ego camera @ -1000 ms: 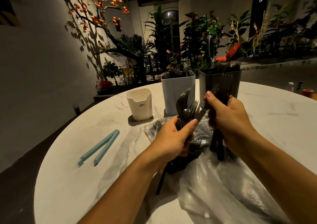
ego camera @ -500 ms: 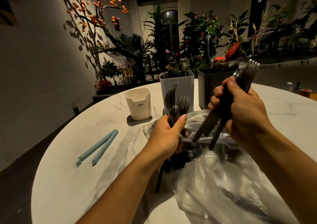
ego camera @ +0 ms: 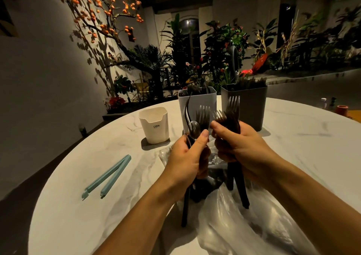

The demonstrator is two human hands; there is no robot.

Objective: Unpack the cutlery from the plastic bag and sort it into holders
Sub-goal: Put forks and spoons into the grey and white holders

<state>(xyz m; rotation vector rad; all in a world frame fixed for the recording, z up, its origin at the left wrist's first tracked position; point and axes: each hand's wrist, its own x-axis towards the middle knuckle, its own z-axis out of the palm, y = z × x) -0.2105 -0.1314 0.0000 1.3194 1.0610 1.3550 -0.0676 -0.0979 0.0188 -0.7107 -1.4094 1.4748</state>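
Gripping a mixed bunch of dark cutlery (ego camera: 197, 126) upright in my left hand (ego camera: 185, 163), I have my fingers wrapped round the handles and my thumb pressed along the front; a spoon bowl and fork tines stand above my fist, and the handles hang down below it. My right hand (ego camera: 242, 153) is curled round a bundle of forks (ego camera: 231, 114), tines up, their dark handles pointing down toward the plastic bag (ego camera: 234, 225). My two fists sit just beside each other, and I cannot tell whether they touch.

That clear, crumpled bag lies under and in front of my hands on the round marble table (ego camera: 82, 225), and the lower ends of the handles reach down to it. Behind my hands stand three holders: a white holder (ego camera: 154, 126) to the left, which looks empty from here, a light grey holder (ego camera: 197, 100) in the middle with dark cutlery showing above its rim, and a dark grey holder (ego camera: 250, 106) to the right, likewise filled. A light blue bag clip (ego camera: 107, 176) lies open on the table, well apart to my left.
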